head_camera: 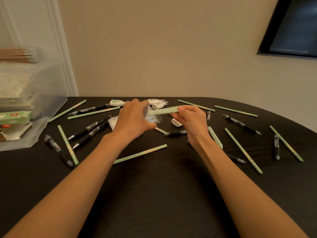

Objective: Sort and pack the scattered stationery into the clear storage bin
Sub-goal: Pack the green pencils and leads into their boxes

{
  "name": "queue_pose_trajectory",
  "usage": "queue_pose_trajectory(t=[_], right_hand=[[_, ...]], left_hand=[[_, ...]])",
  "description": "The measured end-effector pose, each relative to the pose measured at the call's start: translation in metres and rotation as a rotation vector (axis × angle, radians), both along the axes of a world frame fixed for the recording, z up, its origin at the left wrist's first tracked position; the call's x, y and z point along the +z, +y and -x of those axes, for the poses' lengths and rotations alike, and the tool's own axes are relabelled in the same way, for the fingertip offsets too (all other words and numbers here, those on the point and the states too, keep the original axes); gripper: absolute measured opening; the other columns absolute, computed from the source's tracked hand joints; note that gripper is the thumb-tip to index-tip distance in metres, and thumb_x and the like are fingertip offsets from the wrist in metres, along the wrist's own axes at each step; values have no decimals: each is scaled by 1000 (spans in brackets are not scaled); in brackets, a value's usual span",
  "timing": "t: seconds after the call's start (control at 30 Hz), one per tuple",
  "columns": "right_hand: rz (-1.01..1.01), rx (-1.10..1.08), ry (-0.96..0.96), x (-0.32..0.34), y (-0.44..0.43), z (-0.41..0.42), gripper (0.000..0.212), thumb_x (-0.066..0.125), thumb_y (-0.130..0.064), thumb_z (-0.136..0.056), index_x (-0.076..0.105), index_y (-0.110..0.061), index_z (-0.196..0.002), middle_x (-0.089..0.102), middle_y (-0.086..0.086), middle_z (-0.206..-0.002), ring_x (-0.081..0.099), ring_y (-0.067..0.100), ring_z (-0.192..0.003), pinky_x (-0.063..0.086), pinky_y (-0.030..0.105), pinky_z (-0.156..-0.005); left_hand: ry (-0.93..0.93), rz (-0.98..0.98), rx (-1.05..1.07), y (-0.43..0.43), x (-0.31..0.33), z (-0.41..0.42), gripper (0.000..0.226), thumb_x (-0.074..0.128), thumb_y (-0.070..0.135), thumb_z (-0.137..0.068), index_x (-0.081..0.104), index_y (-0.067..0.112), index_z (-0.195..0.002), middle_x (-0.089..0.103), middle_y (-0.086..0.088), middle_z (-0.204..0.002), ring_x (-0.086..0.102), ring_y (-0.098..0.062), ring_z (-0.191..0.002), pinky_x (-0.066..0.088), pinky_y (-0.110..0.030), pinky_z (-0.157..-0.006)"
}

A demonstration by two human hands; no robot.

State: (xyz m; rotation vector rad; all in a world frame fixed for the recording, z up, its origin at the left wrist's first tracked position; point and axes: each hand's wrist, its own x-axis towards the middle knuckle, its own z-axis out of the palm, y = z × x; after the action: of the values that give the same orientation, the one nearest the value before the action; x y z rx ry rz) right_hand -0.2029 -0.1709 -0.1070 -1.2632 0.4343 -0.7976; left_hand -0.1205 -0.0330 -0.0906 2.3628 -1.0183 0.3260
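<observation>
Both hands are up over the middle of the dark counter, arms bare. Left hand grips a clear packet, thumb below and fingers curled over the top; pale blue pieces show inside it. Right hand pinches a pale green narrow box by its right end. The box is level, and its left end is at the packet's upper edge.

Clear storage bin sits at the counter's far left, well apart from both hands. It holds a green carton low down and brown pencils on top; the rest is blurred.

Loose on the counter:
- green pencils on both sides
- black pens, with a cluster left of the left hand
- white correction tapes along the back edge
- a white eraser just beside the right hand
</observation>
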Motion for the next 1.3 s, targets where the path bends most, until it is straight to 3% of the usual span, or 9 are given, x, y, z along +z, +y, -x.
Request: queue_pose_trajectory(t=[0.27,0.5,0.6,0.73,0.8,0.87,1.0,1.17,1.3], right_hand=[[337,112,150,-5,11,-2,13,64,-10,-85,62,-14,-73,64,-5,-70,59,-6,-57,46,9,-57],[367,263,179,-3,12,1,17,57,-6,-85,71,-15,-90,58,3,-109,56,15,-100,45,22,-78],[378,329,230,2,11,5,44,49,-18,-65,69,-2,-101,57,3,-116,53,12,-104,46,22,-82],[346,40,276,2,-13,10,30,46,-8,-84,69,-5,-104,64,6,-113,55,13,-101,46,28,-91],[598,-332,552,-6,-41,16,26,48,-14,-90,70,-4,-100,67,8,-100,56,16,-90,47,32,-82],[849,-543,950,-12,-64,30,29,54,-27,-88,67,-6,-102,63,13,-109,53,27,-103,45,38,-87],[877,-419,1335,-13,-77,46,47,60,-41,-87,55,-7,-119,48,18,-132,38,33,-125,33,41,-101],[828,-464,1225,-16,-80,48,32,58,-31,-89,57,-7,-111,59,15,-118,51,32,-113,39,40,-94],[694,-458,635,-2,-64,47,17,54,-24,-92,56,-10,-101,60,5,-96,59,18,-83,45,29,-70]], left_hand=[[-7,-39,-163,-8,-1,9,55,77,32,-71,56,14,-118,55,-5,-112,47,-22,-103,36,-31,-82],[-7,-15,-151,-8,0,6,50,79,33,-68,59,12,-109,56,-4,-104,48,-21,-99,36,-29,-78],[1,-37,-140,-9,-3,8,47,78,34,-69,60,12,-107,57,-5,-107,47,-20,-98,35,-28,-77],[-10,-98,-118,-16,-4,18,55,77,33,-72,56,11,-118,55,-6,-117,45,-22,-108,36,-30,-82],[-27,-124,-117,-18,-4,21,59,76,34,-74,52,13,-124,53,-5,-122,44,-22,-113,37,-31,-85],[-45,-152,-115,-21,-5,25,61,75,35,-74,50,14,-126,52,-6,-124,43,-22,-114,38,-32,-88],[-63,-171,-117,-29,-8,31,58,74,37,-74,51,14,-123,52,-6,-122,43,-23,-113,39,-34,-89],[-85,-135,-125,-37,-9,41,56,74,36,-75,52,15,-122,52,-4,-122,42,-22,-113,38,-33,-89],[-67,-148,-99,-35,-10,42,62,74,36,-75,49,14,-128,50,-6,-126,41,-22,-115,37,-34,-92]])
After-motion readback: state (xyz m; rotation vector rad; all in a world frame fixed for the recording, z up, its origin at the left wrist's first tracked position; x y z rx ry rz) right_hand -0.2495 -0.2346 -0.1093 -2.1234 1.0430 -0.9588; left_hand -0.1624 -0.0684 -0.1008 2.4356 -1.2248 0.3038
